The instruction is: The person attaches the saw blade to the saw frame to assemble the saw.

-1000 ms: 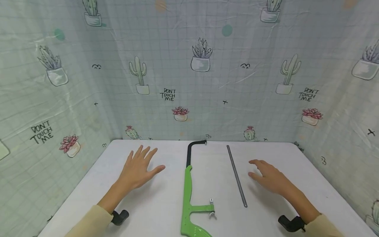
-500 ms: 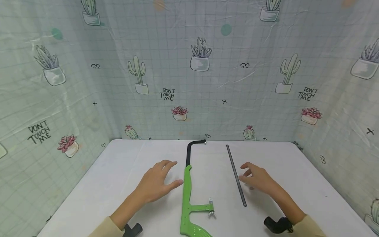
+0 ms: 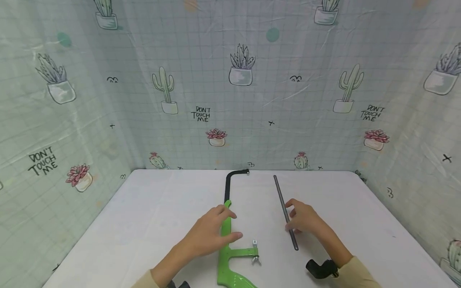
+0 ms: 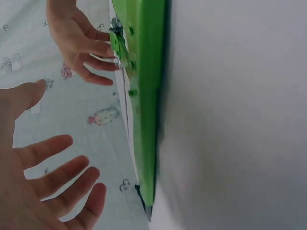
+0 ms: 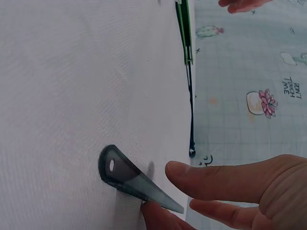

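Observation:
A hacksaw frame with a green handle and a black bent front arm lies on the white table. My left hand hovers over its upper green part, thumb and fingers spread. In the left wrist view those fingers stand apart from the frame and hold nothing. To the right lies a thin grey hacksaw blade, slanting away. My right hand is at its lower half, thumb and fingers on either side. The right wrist view shows a fingertip at the blade's edge, the thumb apart from it.
A wing nut sits on the frame's short green crossbar, which points toward the blade. A patterned cloth hangs behind and beside the white table. Black wrist mounts show below the sleeves.
My left hand has moved right, from beside the hacksaw frame to over it. My right hand has come left to the blade, its fingers bending more. The frame and blade have stayed put.

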Motion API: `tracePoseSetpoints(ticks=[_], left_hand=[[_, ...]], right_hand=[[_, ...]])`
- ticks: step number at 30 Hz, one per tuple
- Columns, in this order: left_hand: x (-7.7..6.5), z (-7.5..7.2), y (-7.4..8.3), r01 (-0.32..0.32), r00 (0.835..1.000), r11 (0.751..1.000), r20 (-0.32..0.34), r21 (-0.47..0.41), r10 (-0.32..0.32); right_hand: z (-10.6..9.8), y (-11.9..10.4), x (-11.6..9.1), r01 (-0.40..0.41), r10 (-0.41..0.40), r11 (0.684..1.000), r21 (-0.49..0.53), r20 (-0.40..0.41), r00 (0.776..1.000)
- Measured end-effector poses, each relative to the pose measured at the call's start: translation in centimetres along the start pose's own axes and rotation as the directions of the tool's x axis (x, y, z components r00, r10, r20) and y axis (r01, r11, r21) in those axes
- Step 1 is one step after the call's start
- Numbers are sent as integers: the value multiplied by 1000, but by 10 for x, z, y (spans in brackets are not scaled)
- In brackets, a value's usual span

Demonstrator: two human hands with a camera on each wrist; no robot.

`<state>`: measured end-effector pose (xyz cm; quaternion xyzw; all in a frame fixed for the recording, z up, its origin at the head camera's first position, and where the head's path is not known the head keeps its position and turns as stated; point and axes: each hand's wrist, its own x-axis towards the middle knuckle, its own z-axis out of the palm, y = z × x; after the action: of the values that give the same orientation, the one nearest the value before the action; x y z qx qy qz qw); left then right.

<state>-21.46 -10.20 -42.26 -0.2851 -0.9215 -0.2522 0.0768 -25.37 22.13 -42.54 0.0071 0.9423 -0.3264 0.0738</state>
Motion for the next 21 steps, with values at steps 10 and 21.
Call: tracePoseSetpoints(ticks=[10, 21], left_hand=[[3, 14, 14, -45, 991, 996, 120, -71, 53], [0, 23, 11, -32, 955, 992, 289, -122, 66]], right_hand=[[6, 2, 2, -13, 11, 998, -65, -33, 999], [10, 3, 5, 20, -24, 996, -86, -41, 999]])
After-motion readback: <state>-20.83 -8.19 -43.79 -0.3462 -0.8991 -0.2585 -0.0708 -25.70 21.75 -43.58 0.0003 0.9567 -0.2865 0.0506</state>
